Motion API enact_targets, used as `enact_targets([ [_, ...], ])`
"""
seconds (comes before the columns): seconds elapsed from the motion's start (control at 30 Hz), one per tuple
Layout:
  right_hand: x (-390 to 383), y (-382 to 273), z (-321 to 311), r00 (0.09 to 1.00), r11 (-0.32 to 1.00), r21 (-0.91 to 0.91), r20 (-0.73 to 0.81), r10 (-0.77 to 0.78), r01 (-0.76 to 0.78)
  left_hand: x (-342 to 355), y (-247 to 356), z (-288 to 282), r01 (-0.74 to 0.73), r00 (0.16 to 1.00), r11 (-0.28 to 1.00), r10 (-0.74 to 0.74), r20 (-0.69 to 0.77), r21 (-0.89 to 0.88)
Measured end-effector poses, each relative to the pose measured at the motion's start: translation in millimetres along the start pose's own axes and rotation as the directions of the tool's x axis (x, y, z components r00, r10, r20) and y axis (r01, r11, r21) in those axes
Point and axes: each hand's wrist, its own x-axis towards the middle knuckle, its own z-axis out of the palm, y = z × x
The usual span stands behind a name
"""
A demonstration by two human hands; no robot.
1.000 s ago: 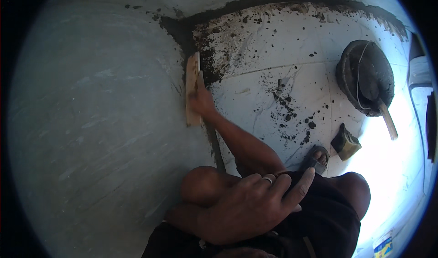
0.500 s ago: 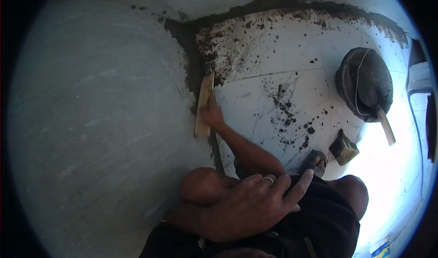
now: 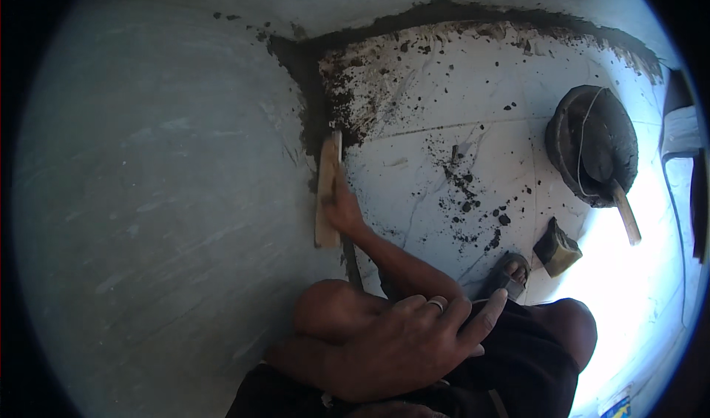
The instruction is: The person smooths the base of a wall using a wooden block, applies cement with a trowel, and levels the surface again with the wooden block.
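My right hand [image 3: 343,205] is closed on a narrow wooden board [image 3: 325,189] with a pale edge, held against a dark mortar strip [image 3: 313,96] in the corner where the grey wall [image 3: 163,166] meets the white tiled floor [image 3: 488,140]. Its palm side and fingertips are partly hidden. My left hand [image 3: 414,344], with a ring on one finger, lies across my lap by my right elbow. Its index finger stretches out and the thumb stands apart below; the other fingers bend down, their tips out of sight, and I see nothing held in it.
At the right stands a dark mortar-caked bucket [image 3: 560,148] with a wire handle and a wooden-handled tool [image 3: 627,214] leaning in it. A dirty block, perhaps a sponge [image 3: 558,249], lies by my sandalled foot [image 3: 510,276]. Mortar crumbs [image 3: 466,189] are scattered over the tiles.
My right hand has drawn the wooden board a little toward me along the wall's foot. The whole view has shifted slightly. My left hand keeps nearly the same pose.
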Motion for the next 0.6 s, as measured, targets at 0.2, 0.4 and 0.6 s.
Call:
enact_targets([
  [0.2, 22.0, -10.3, -3.8, 0.999, 0.998, -0.064, 0.024, 0.029, -0.028, 1.3, -5.4, 2.0, 0.009, 0.999, 0.999, -0.010, -0.044, -0.037],
  [0.4, 27.3, -18.6, -0.4, 0.967, 0.979, 0.030, -0.164, -0.193, 0.201, 0.2, -6.3, 1.7, 0.006, 0.999, 1.000, -0.007, -0.041, -0.009],
  [0.6, 62.9, -13.6, -8.6, 0.997, 0.991, -0.134, 0.082, 0.014, -0.003, 0.8, -6.3, 1.7, 0.042, 0.999, 0.997, -0.043, -0.013, -0.068],
])
